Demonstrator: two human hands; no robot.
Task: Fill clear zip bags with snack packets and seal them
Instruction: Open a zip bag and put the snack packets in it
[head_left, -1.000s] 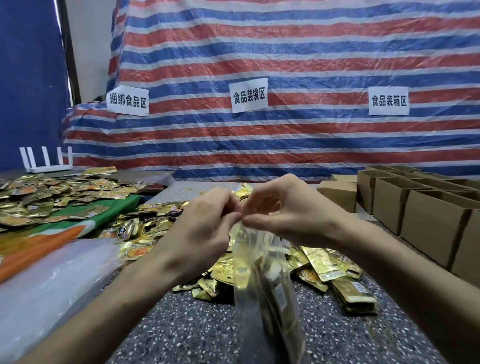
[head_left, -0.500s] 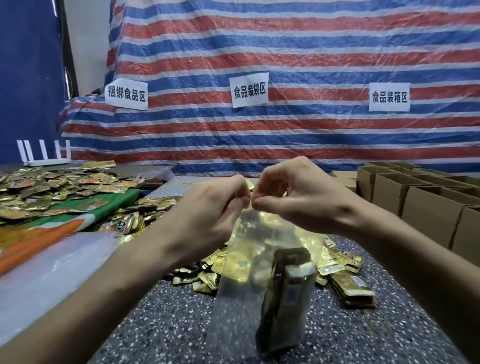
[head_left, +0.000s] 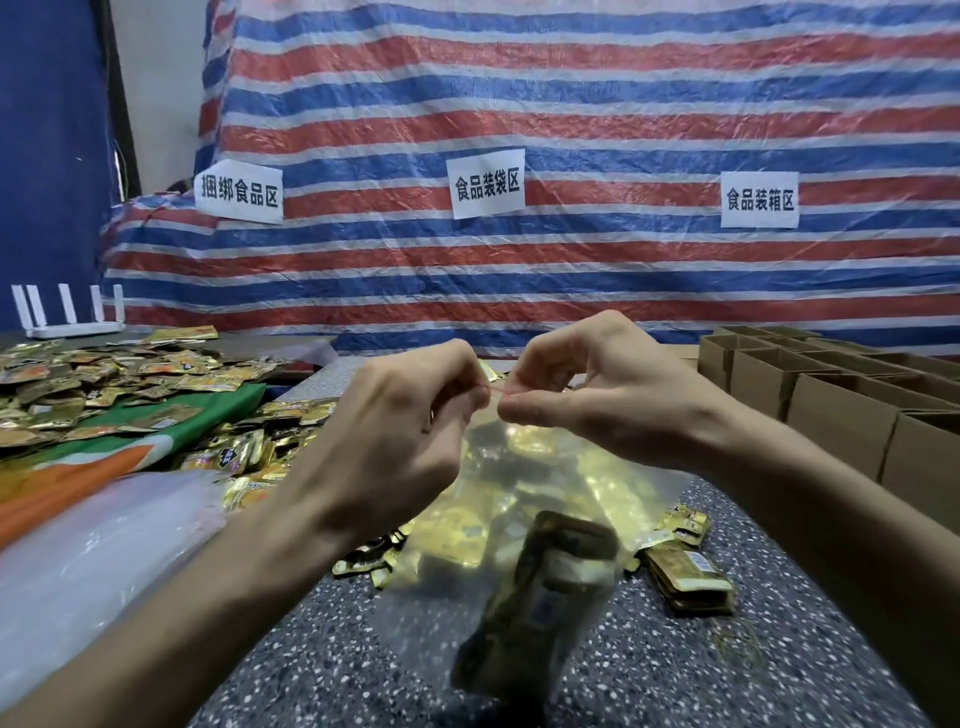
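Bag (head_left: 498, 525) is lifting, turning flat-on — your left hand (head_left: 395, 441) and right hand (head_left: 597, 395) are pinching its zip edge, hanging it over the table (head_left: 311, 649). Film's limp, slick, bottom-heavy — keep gripping the stiffer zip strip.

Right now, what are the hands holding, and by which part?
The clear zip bag, pinched at its top zip edge by the left hand and the right hand; snack packets hang inside it.

Speckled table (head_left: 311, 665) — gold snack packets (head_left: 693, 579) scattered, green-orange cloth (head_left: 228, 402) left.
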